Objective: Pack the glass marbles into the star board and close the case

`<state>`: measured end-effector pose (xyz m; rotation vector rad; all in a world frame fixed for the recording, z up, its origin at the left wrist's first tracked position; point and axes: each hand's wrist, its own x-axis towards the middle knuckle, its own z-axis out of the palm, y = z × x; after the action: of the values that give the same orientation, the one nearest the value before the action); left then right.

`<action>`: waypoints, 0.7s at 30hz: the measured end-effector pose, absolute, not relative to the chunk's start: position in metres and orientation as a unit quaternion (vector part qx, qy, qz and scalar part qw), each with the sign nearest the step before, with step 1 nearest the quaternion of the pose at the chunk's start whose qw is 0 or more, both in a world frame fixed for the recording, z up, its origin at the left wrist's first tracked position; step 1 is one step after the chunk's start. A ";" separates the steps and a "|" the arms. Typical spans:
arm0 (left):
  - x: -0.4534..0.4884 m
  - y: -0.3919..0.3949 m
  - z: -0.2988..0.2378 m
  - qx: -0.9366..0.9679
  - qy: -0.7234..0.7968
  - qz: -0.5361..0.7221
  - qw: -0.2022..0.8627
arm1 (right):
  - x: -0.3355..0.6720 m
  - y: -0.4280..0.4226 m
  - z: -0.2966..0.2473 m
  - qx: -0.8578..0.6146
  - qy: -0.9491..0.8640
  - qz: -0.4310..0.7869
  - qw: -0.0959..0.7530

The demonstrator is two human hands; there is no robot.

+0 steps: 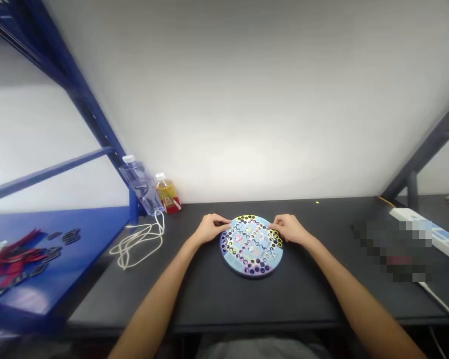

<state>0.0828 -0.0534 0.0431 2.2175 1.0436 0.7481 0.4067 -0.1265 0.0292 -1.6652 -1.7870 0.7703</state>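
Head view, left to right: at lower left of the frame I have a blue metal shelf (60, 254), then a loose coil of white cable (136, 244), a clear plastic bottle (140, 182) and a yellow-filled bottle with a red label (167, 194) at the far edge of the black tabletop (254, 299). At centre lies a round blue patterned game board (247, 271), with my left hand (211, 228) and right hand (290, 228) apart on opposite edges, touching its rim; I cannot tell whether they grip it. At right of the frame sits a white power strip (426, 229).
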 end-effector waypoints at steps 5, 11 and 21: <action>0.087 -0.052 0.043 0.837 0.374 0.280 0.284 | 0.414 -0.130 0.031 -0.617 -0.663 0.330 0.266; 0.075 -0.050 0.047 0.834 0.376 0.252 0.315 | 0.404 -0.131 0.028 -0.610 -0.668 0.322 0.277; 0.079 -0.049 0.047 0.842 0.362 0.248 0.315 | 0.411 -0.127 0.029 -0.609 -0.673 0.326 0.265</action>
<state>0.0792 -0.0486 0.0471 2.2181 0.9549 0.6527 0.4105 -0.1268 0.0291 -1.6442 -1.8181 0.8819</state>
